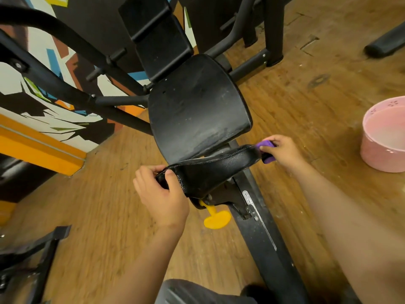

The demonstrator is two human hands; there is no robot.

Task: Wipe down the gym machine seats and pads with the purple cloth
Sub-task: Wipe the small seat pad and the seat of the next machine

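Right hand (pixel 285 151) clenching purple cloth (pixel 265 144) at right end of seat pad (pixel 219 167); left hand (pixel 162 194) gripping pad's left end; pad's long axis running hand to hand, so next wipe probably going leftward.

One left hand (pixel 163 194), one right hand (pixel 285 151), one purple cloth (pixel 264 144) and one pink basin (pixel 381 150).

Wooden floor (pixel 109 216) bearing the black machine frame (pixel 260 238), with a pink bowl (pixel 377 154) standing well right of it.
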